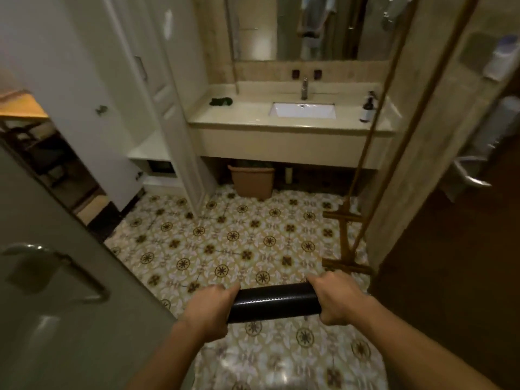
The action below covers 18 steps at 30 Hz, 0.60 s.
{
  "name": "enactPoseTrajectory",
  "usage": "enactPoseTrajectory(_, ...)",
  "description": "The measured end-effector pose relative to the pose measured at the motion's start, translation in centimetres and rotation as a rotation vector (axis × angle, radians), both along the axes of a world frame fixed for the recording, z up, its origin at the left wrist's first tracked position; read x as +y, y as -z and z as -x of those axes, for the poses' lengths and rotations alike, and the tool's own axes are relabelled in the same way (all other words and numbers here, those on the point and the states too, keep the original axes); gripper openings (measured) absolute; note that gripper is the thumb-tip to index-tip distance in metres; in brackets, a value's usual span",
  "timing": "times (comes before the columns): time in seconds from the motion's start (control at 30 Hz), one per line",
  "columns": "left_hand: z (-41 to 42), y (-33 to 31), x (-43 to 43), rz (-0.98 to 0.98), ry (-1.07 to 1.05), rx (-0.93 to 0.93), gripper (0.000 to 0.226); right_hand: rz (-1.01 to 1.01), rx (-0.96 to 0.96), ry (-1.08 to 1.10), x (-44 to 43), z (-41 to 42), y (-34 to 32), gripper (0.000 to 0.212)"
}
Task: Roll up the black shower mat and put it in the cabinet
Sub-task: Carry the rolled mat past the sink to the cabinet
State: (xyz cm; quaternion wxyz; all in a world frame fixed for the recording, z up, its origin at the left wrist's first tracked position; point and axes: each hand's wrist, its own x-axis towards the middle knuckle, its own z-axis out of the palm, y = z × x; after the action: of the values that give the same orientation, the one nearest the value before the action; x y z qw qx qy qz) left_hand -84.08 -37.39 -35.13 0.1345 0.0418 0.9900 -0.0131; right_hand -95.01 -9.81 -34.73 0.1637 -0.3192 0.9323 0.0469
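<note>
Your left hand [209, 308] is closed around the left end of the rolled black shower mat [274, 305], fingers wrapped over the top. Your right hand [339, 299] grips the right end the same way. The mat is fully rolled into a tight tube and is held level, crosswise in front of you, above the patterned tile floor [239, 243] and clear of it. Both forearms enter from the 6 o'clock edge of the view.

At 9 o'clock from the hands stands a grey door [56, 277] with a metal lever handle [56, 266], swung close to your left arm. At 3 o'clock a dark brown wooden panel [450, 277] fills the right side.

Towards 12 o'clock, across the floor, sits the vanity counter [281, 122] with a white rectangular basin [303, 110] and a metal tap [304, 88] behind it. A dark pump bottle [367, 108] stands at the counter's right end; a small dark green item [221, 101], too blurred to identify, lies at its left end. A mirror [309, 26] hangs above. Under the counter, a terracotta-coloured bin [251, 180] rests on the floor.

At 11 o'clock the tall white cabinet [180, 108] stands with a door [84, 108] open, showing a pale shelf [149, 150] low inside. At 1 o'clock a wooden ladder-style rack [344, 237] leans against the wall.
</note>
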Motion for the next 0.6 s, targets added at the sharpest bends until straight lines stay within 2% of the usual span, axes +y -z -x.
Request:
enactPoseTrajectory(0.2, 8.3, -0.8, -6.1, 0.058, -0.042, 0.034, 0.061, -0.066, -0.088, -0.068, -7.0, 10.0, -0.6, 0.053)
enactPoseTrajectory(0.37, 17.8, 0.2, -16.6, 0.019, -0.172, 0.053, 0.06, 0.0, -0.062, -0.111, -19.0, 21.3, -0.1, 0.057)
enactPoseTrajectory(0.6, 27.1, 0.1, -30.4, -0.004, -0.31, 0.09, 0.067, 0.011, -0.079, -0.182, -34.5, 33.4, 0.1, 0.055)
